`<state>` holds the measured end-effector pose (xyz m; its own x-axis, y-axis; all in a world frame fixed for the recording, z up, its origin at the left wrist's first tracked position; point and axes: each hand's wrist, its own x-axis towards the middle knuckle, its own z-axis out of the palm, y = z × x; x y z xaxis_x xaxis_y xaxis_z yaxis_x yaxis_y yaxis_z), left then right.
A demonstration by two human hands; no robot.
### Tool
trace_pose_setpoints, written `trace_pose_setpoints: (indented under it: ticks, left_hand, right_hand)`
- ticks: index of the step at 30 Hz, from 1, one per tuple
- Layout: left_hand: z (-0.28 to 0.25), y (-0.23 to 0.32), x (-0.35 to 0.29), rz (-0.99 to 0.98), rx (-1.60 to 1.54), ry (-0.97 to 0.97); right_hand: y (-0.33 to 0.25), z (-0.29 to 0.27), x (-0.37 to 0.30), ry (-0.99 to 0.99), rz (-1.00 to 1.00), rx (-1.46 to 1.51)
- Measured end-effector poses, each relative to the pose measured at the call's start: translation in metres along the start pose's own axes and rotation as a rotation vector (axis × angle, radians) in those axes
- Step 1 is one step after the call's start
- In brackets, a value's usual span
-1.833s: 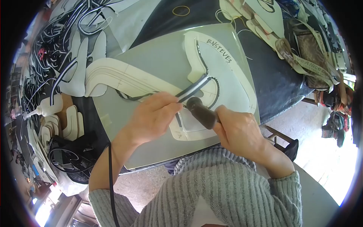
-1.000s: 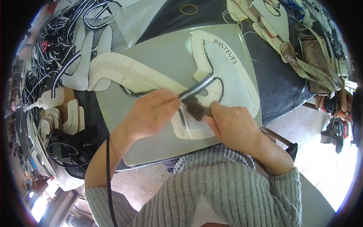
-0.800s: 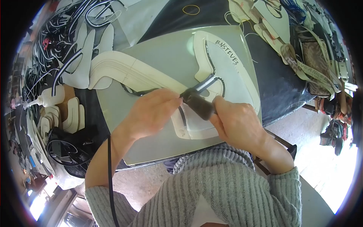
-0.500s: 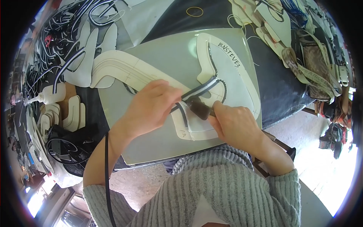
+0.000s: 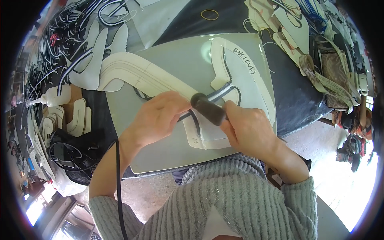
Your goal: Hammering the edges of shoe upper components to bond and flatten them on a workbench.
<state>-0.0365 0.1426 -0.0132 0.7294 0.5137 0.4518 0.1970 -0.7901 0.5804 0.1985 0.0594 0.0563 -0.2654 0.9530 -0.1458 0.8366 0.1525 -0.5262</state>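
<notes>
My right hand (image 5: 253, 127) is closed round the handle of a hammer, whose dark, rounded head (image 5: 210, 110) is over the work. Just left of it, my left hand (image 5: 160, 119) has its fingers pinched together at a black-and-white striped strip (image 5: 220, 93). Their grip on the strip is partly hidden. This strip crosses a pale grey shoe-upper-like piece (image 5: 247, 90) set in a cream curved card template (image 5: 218, 60). A long, bent cream template (image 5: 146, 72) reaches from the upper left to behind my left hand. Both templates lie on a grey-green board (image 5: 160, 158).
A white squeeze bottle (image 5: 56, 97) and cream curved pieces (image 5: 79, 118) lie left, near a black mesh bag (image 5: 76, 156). Tangled striped strips (image 5: 68, 40) fill the far left. A rubber band (image 5: 209, 15) is at the back. Stacked card pieces (image 5: 286, 40) and a patterned bag (image 5: 336, 74) sit right.
The hammer head has risen from the strip and tilted, now looking larger. My left hand has shifted very slightly down. The whole view has also moved a little.
</notes>
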Motion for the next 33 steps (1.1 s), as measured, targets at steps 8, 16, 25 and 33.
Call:
trace_pose_setpoints:
  ticks: [8,16,25,33]
  left_hand:
    - [-0.021,0.011,0.01,-0.107,0.064,0.128]
    - [0.014,0.08,-0.045,-0.617,0.063,0.351]
    - [0.074,0.108,-0.009,-0.568,0.519,0.317]
    - [0.022,0.068,-0.015,-0.441,0.421,0.06]
  right_hand:
    - [0.026,-0.018,0.017,0.073,-0.029,0.053]
    - [0.045,-0.009,0.043,0.118,-0.197,0.323]
    - [0.056,0.001,0.082,0.201,-0.048,0.047]
    - [0.122,-0.017,0.07,0.441,0.138,0.053]
